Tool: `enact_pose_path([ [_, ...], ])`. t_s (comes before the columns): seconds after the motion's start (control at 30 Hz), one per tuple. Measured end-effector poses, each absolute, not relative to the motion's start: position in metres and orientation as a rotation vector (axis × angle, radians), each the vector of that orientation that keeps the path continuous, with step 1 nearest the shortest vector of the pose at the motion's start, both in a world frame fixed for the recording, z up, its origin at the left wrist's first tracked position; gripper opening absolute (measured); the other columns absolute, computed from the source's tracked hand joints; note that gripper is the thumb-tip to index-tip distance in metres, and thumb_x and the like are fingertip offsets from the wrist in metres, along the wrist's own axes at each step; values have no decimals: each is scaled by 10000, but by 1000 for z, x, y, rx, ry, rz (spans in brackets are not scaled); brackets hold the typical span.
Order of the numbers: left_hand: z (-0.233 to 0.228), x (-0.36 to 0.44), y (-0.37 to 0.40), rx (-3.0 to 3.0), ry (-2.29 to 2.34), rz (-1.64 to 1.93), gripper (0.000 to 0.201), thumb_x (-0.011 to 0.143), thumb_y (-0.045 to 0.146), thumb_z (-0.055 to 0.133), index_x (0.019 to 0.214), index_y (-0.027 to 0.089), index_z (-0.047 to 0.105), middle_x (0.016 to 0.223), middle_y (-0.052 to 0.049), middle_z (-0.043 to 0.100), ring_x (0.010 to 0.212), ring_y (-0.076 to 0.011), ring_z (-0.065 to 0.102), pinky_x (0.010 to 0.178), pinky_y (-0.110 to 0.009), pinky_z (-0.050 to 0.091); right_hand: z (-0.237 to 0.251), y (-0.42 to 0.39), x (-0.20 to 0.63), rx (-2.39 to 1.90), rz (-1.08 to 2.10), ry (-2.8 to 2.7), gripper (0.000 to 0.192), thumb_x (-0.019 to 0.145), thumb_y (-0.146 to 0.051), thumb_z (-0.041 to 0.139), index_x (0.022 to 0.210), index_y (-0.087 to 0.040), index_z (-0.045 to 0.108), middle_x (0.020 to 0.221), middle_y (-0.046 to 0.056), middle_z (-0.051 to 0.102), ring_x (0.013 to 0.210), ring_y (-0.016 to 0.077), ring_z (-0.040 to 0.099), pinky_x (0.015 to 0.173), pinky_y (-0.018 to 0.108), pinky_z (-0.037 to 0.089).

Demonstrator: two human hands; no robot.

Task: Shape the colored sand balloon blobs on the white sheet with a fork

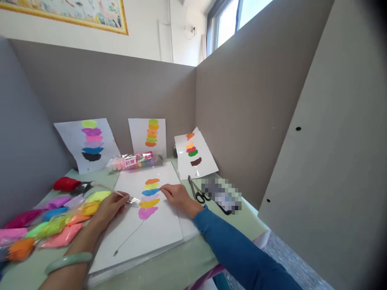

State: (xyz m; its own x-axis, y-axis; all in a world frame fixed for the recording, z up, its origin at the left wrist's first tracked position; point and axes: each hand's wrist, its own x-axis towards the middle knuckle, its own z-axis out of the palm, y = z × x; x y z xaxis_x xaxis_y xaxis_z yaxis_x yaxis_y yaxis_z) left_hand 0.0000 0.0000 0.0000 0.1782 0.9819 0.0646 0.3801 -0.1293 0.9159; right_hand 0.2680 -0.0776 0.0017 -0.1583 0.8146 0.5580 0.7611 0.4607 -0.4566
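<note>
My left hand [113, 207] grips a fork [133, 200], its tines over the left edge of the coloured clay-like patches [150, 202] on a white sheet of paper [128, 237]. The patches stack in orange, yellow, blue, lilac, amber and purple, with a thin drawn line running down from the lowest. On the other side, my right hand [175, 196] has its fingers pinched at the right end of the blue patch [150, 192]. Anything between those fingertips is too small to make out.
Bags of coloured clay [57, 223] crowd the table's left side. Scissors [198, 193] and a blurred phone [222, 196] lie to the right. A clear plastic pack [136, 162] sits behind the paper. Several painted sheets [93, 141] lean on the grey partition [121, 88].
</note>
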Motion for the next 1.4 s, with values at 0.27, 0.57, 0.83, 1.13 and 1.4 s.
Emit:
enact_pose_path([
  [0.27,-6,-1,-1,1696,1256,1008,411,715,532,641,854,149,590,502,31,530,412,-102,427,419,-227,295,-2,-81,264,-1339,168,-1927,264,935,-288,465,1022,-235,708,993,30,745,906,181,688,803,252,463],
  [0.57,-2,2,-7,1709,1199,1009,275,720,388,653,832,147,584,523,44,519,407,-80,433,411,-210,290,-11,-74,265,-1449,191,-1984,328,933,-326,408,1007,-243,717,930,26,747,840,181,680,738,257,438],
  [0.83,6,9,-15,1754,1320,983,121,769,272,602,794,155,583,494,66,521,393,-75,438,434,-191,327,-9,-75,263,-1523,188,-2042,333,936,-333,397,991,-249,714,925,19,746,841,189,672,702,255,401],
  [1.13,13,21,-20,1770,1366,1021,74,784,220,587,761,156,559,553,42,586,402,-80,481,453,-196,356,-12,-72,264,-1548,167,-2052,326,936,-334,400,988,-251,711,932,15,746,839,184,668,694,253,380],
  [1.4,2,27,-13,1804,1302,997,60,784,208,584,769,156,557,553,46,578,396,-79,476,446,-195,347,-11,-72,262,-1582,148,-2061,333,939,-339,399,996,-253,716,924,15,746,829,177,665,673,248,367],
])
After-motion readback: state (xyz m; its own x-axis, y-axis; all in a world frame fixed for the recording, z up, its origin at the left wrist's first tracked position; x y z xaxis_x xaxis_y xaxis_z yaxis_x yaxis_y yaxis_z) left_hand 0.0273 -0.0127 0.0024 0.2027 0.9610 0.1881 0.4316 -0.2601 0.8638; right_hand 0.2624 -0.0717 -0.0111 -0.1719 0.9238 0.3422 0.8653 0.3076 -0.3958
